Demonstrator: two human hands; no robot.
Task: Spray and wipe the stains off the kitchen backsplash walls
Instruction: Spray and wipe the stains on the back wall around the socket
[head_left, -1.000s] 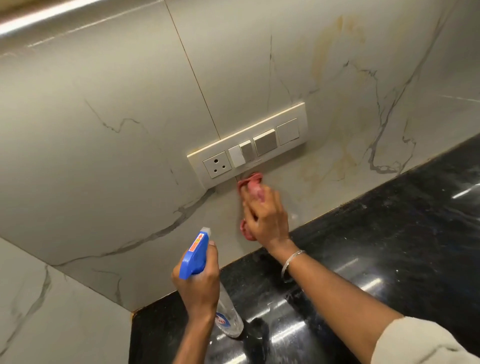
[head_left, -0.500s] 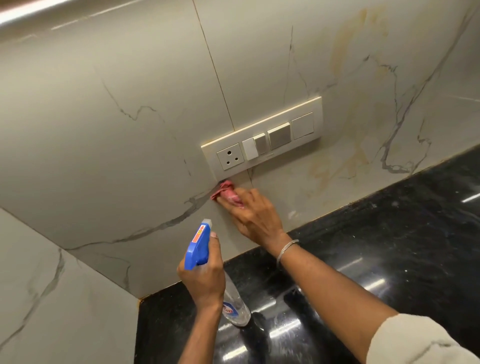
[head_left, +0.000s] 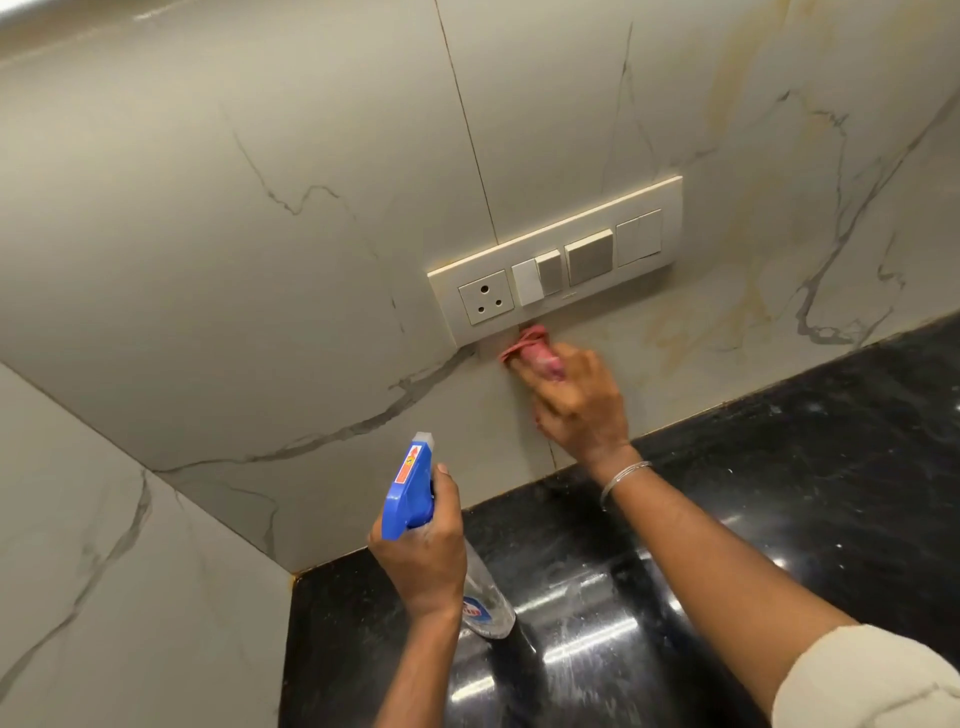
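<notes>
We see the right hand (head_left: 582, 410) against the backsplash wall (head_left: 260, 260), just below the switch plate (head_left: 556, 260). Its grip is closed down over a bunched pink cloth (head_left: 529, 347). The fingers bend over the wad and press it to the tile, and the cloth's front edge touches the wall right under the plate's lower rim, below the socket and the first switch. The fingertips are blurred, so we cannot tell how tightly they squeeze. A thin bangle (head_left: 623, 475) sits on that wrist and a pale sleeve (head_left: 872, 680) covers the upper forearm.

Lower left of the switch plate, well apart from it, the left hand (head_left: 421, 556) holds the spray bottle (head_left: 410, 493). Its grip is wrapped fully round the neck, with the thumb lying up beside the blue head. The nozzle points up toward the wall, and the clear body hangs tilted below the fist over the black surface (head_left: 779, 493); we cannot tell whether its base touches.

To the right of the switch plate, yellowish stains (head_left: 727, 312) streak the marble-look tile down toward the surface.
</notes>
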